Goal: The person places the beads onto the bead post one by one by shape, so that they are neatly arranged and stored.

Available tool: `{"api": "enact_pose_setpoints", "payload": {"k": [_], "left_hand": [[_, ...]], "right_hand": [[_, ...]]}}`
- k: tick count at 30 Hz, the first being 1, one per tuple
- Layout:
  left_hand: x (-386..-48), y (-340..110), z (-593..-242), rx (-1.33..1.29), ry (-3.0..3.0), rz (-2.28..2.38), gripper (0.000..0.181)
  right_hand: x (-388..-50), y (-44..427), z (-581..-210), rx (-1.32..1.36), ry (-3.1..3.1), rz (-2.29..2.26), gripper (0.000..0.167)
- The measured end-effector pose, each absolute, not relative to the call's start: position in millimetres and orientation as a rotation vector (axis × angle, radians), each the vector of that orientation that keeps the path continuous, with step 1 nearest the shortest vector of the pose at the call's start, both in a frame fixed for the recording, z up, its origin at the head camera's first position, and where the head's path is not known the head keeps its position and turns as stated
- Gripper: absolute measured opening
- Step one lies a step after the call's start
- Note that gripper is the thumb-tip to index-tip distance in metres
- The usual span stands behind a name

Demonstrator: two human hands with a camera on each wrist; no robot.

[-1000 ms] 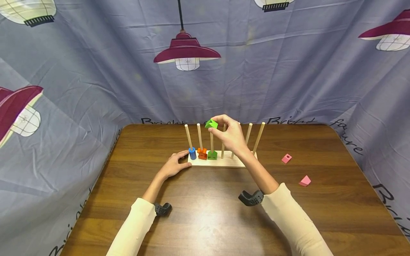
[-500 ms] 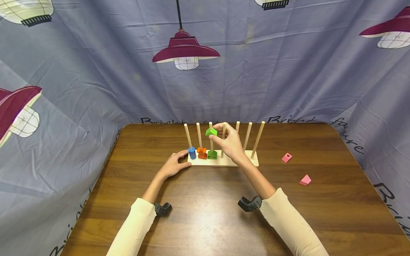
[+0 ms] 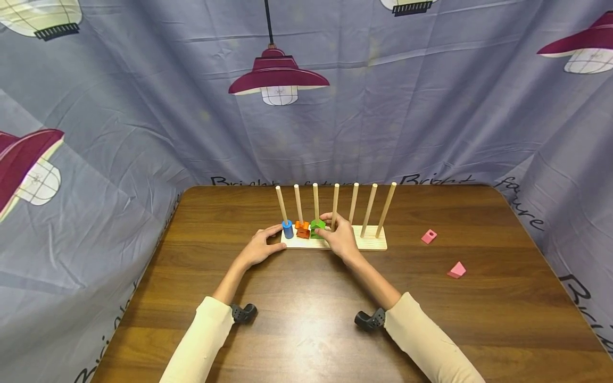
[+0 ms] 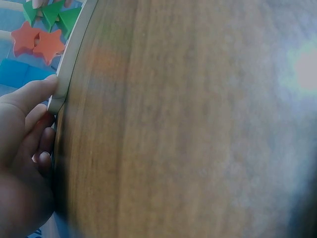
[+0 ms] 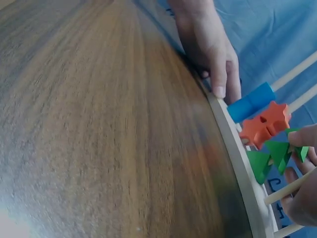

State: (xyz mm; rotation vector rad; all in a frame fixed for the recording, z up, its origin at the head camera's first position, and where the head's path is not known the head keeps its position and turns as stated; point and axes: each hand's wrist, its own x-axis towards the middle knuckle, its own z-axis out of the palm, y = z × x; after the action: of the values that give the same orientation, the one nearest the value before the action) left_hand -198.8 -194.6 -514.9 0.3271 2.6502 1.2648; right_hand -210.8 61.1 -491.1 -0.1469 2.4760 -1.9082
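Observation:
A pale wooden peg board [image 3: 371, 243] with several upright dowels lies on the table. My left hand [image 3: 257, 247] holds its left end, thumb on the front corner and fingers at the end. On the third peg, my right hand [image 3: 342, 237] pinches the uppermost green triangular block [image 5: 297, 148], low down over two more green triangular blocks [image 5: 258, 165]. Orange star-shaped blocks [image 3: 303, 231] sit on the second peg. A blue cylinder stack [image 3: 287, 230] fills the foot of the first. The right fingers partly hide the green stack in the head view.
Two pink blocks lie loose on the table's right side: a pink block with a hole [image 3: 429, 236] and a pink wedge-like block [image 3: 457, 270]. The dowels right of the green stack [image 3: 369, 210] carry no blocks. A grey-blue printed curtain [image 3: 383, 133] hangs behind the wooden table [image 3: 306, 319].
My right hand has brought the green triangular block from above the third peg down along it to the green blocks at the bottom. The left hand has stayed at the board's end.

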Motion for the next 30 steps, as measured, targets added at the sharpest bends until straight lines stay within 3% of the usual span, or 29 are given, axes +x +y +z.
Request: {"api": "enact_pose_setpoints", "payload": {"k": [7,15,25,30], "left_hand": [[-197.7,-195.7,-512.9,0.326,2.654,1.267,0.065],[-198.5,-195.1,-514.5,0.344,2.642,1.262,0.064],[-199.9,-194.6,-515.6,0.34,2.655,1.256,0.064],[-200.5,-194.9,-515.8,0.324,2.637,1.261,0.065]], "right_hand": [[-207.4,66.0,-492.4,-0.184,2.48,-1.874,0.034],[-188.5,94.8,-489.8,-0.364,2.551,-1.818,0.052],[-161.7,173.8,-481.2,-0.474,2.793,-1.651,0.027],[-147.2,224.9,-483.2,-0.382,3.024,-1.437,0.021]]}}
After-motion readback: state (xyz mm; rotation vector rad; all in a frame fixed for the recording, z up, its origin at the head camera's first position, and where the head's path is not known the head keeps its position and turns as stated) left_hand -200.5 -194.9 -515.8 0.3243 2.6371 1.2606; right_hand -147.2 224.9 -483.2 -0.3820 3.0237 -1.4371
